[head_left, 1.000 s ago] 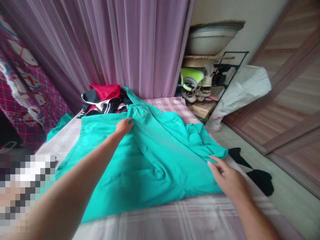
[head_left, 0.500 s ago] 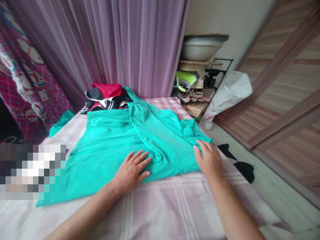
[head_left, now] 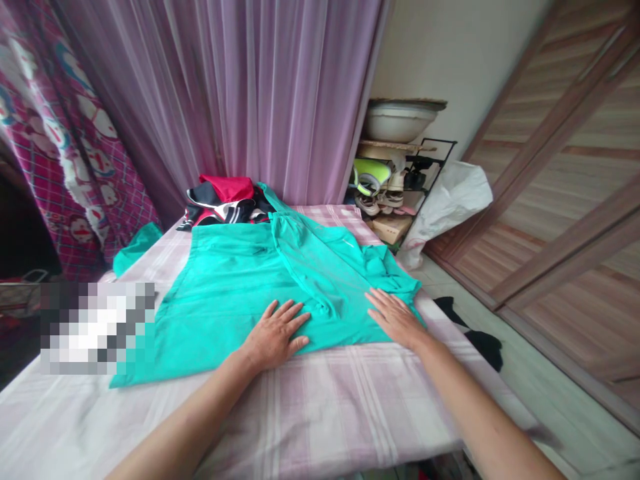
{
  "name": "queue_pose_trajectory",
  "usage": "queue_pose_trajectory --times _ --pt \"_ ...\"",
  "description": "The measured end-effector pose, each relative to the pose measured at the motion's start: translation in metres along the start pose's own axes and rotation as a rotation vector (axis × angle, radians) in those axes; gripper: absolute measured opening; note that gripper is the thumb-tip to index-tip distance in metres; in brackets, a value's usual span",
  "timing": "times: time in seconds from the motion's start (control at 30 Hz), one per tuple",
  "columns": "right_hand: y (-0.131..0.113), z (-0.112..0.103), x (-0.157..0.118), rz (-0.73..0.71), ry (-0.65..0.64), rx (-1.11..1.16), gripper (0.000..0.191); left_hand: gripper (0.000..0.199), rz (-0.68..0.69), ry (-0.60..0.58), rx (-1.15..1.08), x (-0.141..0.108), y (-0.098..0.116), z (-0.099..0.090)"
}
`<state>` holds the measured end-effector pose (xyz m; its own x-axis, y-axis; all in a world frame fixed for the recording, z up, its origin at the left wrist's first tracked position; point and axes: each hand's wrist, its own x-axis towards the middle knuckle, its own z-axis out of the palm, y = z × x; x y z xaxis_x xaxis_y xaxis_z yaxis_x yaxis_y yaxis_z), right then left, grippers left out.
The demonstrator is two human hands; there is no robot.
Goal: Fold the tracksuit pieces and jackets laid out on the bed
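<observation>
A turquoise jacket [head_left: 225, 287] lies spread on the plaid bedsheet [head_left: 320, 407], with one sleeve folded across its body on the right. My left hand [head_left: 277, 333] rests flat near the garment's lower middle edge, fingers spread. On the folded sleeve's right part lies my right hand [head_left: 395, 317], its fingers stretched out and pointing up and left. Neither hand grips the cloth. Some wrinkles show between the two hands, and a small pale mark sits on the upper right of the fabric.
Red, black and white clothes [head_left: 225, 200] are piled at the back against the purple curtain [head_left: 280, 100]. A shoe rack [head_left: 425, 167] with a basin [head_left: 400, 120] stands back right, a white bag [head_left: 455, 200] beside it. Dark cloth [head_left: 475, 337] lies on the floor.
My right hand has slid left from the garment's right edge onto the folded sleeve and flattened. My left hand stays on the cloth. The camera view has shifted slightly.
</observation>
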<state>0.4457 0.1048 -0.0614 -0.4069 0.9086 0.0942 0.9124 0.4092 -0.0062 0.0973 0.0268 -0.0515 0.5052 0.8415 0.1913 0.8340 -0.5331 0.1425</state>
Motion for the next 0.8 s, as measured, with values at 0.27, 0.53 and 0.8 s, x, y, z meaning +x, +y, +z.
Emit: queue_pose_trajectory --times 0.27,0.53,0.8 --pt "-0.065 -0.014 0.017 0.059 0.228 -0.003 0.052 0.062 -0.026 -0.032 -0.027 0.001 0.004 -0.005" --pt "-0.117 -0.004 0.024 0.055 -0.015 0.025 0.052 0.063 -0.034 -0.017 -0.063 -0.003 0.005 -0.008" --pt "-0.106 0.006 0.025 0.028 0.021 -0.001 0.053 0.063 -0.272 0.000 0.058 -0.051 -0.038 -0.023"
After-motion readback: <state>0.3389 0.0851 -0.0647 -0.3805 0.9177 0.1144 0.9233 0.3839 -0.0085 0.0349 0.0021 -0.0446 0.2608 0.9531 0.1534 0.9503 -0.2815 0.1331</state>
